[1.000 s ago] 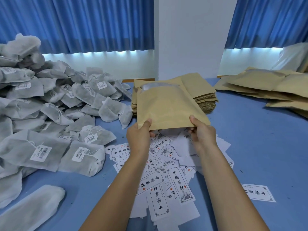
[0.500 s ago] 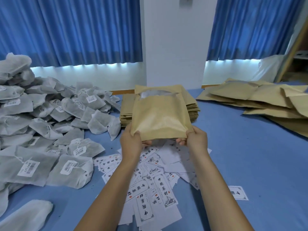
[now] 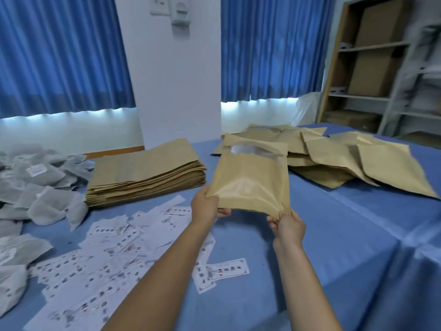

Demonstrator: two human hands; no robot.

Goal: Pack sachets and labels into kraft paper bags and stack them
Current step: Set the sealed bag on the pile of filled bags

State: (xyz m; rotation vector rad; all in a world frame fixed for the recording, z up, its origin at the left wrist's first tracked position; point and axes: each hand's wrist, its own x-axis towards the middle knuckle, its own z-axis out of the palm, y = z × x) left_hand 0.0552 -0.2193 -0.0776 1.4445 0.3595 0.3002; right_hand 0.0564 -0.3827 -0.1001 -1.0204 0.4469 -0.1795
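1. Gripping the near edge of a paper bag (image 3: 250, 185), both hands are raised above the blue table (image 3: 334, 235) in the head view. Both forearms reach forward from the bottom of the frame.
2. Left hand (image 3: 205, 206): pinches the bag's near left corner, thumb on top and fingers curled beneath.
3. Right hand (image 3: 290, 229): pinches the near right corner, fingers curled round the edge.
4. The bag is clear of the table and tilted with its window end up and away. It sits between the stack of flat bags (image 3: 145, 175) and the loose pile of bags (image 3: 346, 158).
5. The fingertips under the bag are hidden, and its contents cannot be made out.
6. The labels (image 3: 114, 240) are blurred and unreadable.
7. The sachets (image 3: 43, 187) are cut off at the left edge.
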